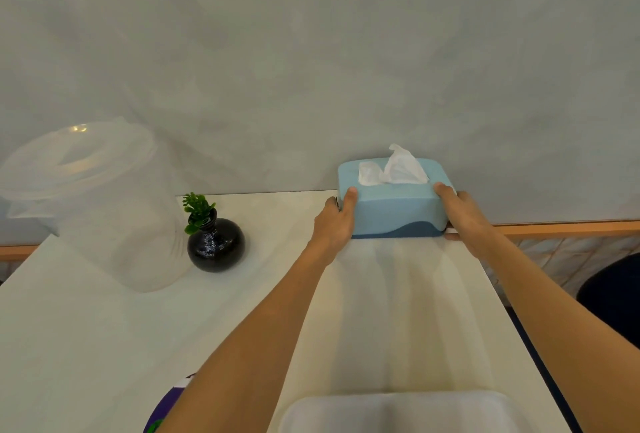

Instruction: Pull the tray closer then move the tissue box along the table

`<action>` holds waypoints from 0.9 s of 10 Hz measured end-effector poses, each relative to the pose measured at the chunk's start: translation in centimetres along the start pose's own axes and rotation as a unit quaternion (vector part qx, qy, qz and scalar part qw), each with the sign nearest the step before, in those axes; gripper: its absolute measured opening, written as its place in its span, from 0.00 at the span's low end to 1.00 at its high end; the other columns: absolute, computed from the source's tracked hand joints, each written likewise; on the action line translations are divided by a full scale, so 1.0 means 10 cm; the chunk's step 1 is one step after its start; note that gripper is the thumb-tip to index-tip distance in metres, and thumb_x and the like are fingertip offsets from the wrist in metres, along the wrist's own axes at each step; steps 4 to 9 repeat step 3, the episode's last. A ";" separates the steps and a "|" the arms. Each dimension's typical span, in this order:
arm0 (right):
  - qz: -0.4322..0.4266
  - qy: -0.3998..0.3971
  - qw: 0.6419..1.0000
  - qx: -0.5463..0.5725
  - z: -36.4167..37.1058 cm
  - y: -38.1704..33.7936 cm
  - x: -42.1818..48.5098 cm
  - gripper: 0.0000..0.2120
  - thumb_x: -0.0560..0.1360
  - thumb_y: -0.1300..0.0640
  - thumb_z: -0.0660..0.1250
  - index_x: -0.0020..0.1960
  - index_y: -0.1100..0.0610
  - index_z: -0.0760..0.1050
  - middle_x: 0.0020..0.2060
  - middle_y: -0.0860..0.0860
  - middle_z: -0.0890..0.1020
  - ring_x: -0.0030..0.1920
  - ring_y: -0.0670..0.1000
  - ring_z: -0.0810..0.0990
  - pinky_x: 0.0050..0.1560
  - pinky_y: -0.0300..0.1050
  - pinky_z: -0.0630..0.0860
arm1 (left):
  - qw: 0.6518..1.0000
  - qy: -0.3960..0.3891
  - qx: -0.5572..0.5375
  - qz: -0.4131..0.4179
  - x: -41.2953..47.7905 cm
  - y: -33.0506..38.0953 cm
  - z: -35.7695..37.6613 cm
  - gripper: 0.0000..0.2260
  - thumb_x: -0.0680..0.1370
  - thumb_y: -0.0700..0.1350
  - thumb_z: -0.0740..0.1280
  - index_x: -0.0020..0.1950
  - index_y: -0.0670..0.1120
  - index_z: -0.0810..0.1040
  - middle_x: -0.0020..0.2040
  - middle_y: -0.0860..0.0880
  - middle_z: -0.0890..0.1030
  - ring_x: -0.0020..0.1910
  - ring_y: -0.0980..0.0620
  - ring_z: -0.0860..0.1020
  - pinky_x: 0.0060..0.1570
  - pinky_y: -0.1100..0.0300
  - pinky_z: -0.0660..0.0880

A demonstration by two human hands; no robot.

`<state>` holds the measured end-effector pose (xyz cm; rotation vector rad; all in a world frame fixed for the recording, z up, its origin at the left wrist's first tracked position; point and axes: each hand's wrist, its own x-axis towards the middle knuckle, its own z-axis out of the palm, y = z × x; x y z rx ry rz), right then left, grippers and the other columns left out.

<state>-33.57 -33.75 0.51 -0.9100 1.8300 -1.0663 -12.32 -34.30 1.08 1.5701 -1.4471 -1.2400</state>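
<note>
Head view: both hands (left, right) clasp tissue box — table's far edge.

the tissue box is pale blue with rounded corners and a darker blue wavy band along its base, sitting flat at the far right end of the white table, close to the wall; a white tissue sticks up from the slot on top (crumpled, leaning right). the tray is white with rounded corners and a raised rim, lying flat at the near edge, well apart from the box
</note>
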 end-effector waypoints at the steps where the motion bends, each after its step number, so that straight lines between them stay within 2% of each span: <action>1: 0.004 0.007 1.000 -0.008 0.04 0.17 -0.05 0.29 0.77 0.39 0.54 0.70 0.56 0.62 0.57 0.54 0.71 0.61 0.60 0.73 0.55 0.55 0.73 | 1.000 -0.007 0.007 -0.021 -0.05 -0.17 -0.02 0.30 0.78 0.64 0.51 0.69 0.43 0.67 0.64 0.45 0.73 0.57 0.47 0.72 0.52 0.56 0.69; 2: 0.023 0.006 1.000 -0.011 0.09 0.31 -0.18 0.27 0.79 0.41 0.53 0.71 0.58 0.61 0.57 0.54 0.70 0.62 0.60 0.72 0.58 0.56 0.72 | 0.998 -0.002 0.020 -0.058 -0.09 -0.29 -0.07 0.30 0.79 0.63 0.52 0.73 0.44 0.63 0.71 0.44 0.69 0.67 0.44 0.69 0.62 0.52 0.67; 3: 0.014 -0.002 0.997 -0.070 0.11 0.30 -0.51 0.26 0.79 0.43 0.52 0.69 0.60 0.64 0.58 0.58 0.73 0.55 0.59 0.73 0.59 0.58 0.73 | 0.997 0.018 0.037 -0.058 -0.35 -0.26 -0.17 0.27 0.80 0.60 0.54 0.74 0.45 0.63 0.73 0.44 0.67 0.69 0.44 0.67 0.65 0.51 0.66; 9: 0.014 -0.002 0.997 -0.070 0.11 0.30 -0.51 0.26 0.79 0.43 0.52 0.69 0.60 0.64 0.58 0.58 0.73 0.55 0.59 0.73 0.59 0.58 0.73 | 0.997 0.018 0.037 -0.058 -0.35 -0.26 -0.17 0.27 0.80 0.60 0.54 0.74 0.45 0.63 0.73 0.44 0.67 0.69 0.44 0.67 0.65 0.51 0.66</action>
